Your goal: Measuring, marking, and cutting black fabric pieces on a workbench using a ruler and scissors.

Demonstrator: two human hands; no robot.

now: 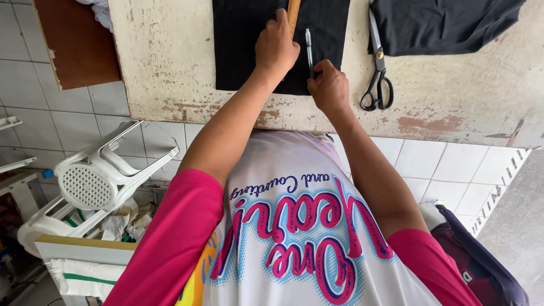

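- Black cloth [243, 45] flat on worn table [170, 62], near front edge, running off top of view.
- Wooden ruler [293, 12] on cloth, long axis running away from the body, only a short end visible past the knuckles.
- Left hand [276, 48] pressed down on ruler and cloth, fingers curled over it, pinning it.
- Pen [309, 51] just right of ruler, roughly parallel to it, far end pointing away from the body.
- Right hand [328, 88] pinched round lower end of pen, fingers narrow and closed on it, heel near cloth's near edge.
- Key relation: pen beside ruler's right edge; touching or a hair apart, cannot tell. Right hand nearer the body, left hand further up the cloth.
- Scissors [378, 73] right of right hand, on bare table, black loops toward the body, blades pointing away, closed. Well within reach of right hand, apart from it.
- Second dark cloth [447, 22] at far right of table, bunched, just beside scissor blades.
- Brown board [79, 42] off table's left edge, over tiled floor [34, 96].
- White plastic chair [102, 175] tipped over on floor at lower left, perforated seat facing the camera.
- Clutter of white sacks with a green stripe [79, 277] below chair.
- Shirt [294, 238]: white front, pink sleeves, pink and blue script lettering across the chest.
- Dark bag or garment [481, 266] at lower right.
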